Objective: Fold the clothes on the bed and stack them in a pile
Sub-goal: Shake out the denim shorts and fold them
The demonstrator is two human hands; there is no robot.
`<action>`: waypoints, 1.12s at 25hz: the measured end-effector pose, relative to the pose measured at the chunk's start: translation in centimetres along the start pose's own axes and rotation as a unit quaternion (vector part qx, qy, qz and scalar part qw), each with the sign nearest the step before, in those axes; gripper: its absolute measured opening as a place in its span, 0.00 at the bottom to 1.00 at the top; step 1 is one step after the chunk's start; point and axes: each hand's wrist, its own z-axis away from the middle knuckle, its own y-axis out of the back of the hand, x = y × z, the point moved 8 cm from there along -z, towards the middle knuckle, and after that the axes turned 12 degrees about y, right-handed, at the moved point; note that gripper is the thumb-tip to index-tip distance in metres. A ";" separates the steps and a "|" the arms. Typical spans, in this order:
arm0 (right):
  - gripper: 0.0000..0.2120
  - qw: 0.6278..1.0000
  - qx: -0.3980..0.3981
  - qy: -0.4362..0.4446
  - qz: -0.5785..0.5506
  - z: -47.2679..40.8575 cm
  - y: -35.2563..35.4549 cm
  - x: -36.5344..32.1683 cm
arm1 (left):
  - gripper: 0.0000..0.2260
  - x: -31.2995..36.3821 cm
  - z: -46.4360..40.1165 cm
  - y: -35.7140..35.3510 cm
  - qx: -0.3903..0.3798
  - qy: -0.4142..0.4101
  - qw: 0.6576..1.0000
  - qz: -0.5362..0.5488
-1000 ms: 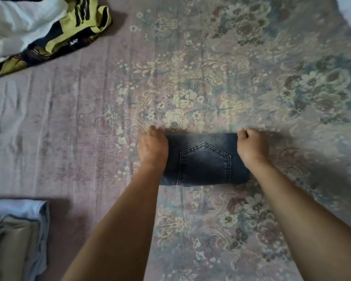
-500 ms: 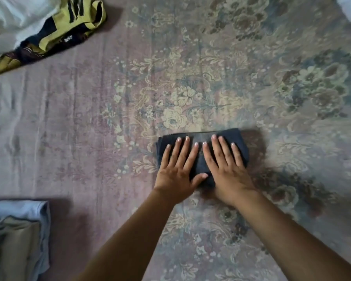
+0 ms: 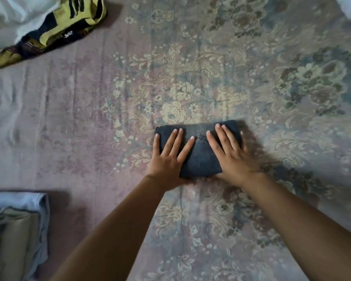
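Hands (image 3: pixel 166 159) flat, pressing folded jeans (image 3: pixel 201 157)

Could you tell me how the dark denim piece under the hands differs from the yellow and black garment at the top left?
The denim piece is folded into a compact block; the yellow and black garment lies crumpled and unfolded. The denim is plain dark blue, the garment patterned yellow and black. The left hand and right hand press flat on the denim; nothing touches the garment. Both lie on the floral bedspread.
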 end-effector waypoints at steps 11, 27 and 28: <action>0.31 0.992 -0.094 0.069 0.040 1.1 12.8 -5.9 | 0.27 -5.2 5.6 11.6 0.032 0.003 0.997 0.074; 0.31 0.965 -0.039 0.254 -0.057 -8.5 28.4 -52.5 | 0.29 -44.2 40.4 14.9 -0.040 0.144 0.986 0.073; 0.31 0.965 -0.038 0.256 -0.054 -10.1 28.0 -56.5 | 0.27 -48.1 42.1 12.6 -0.054 0.161 0.983 0.067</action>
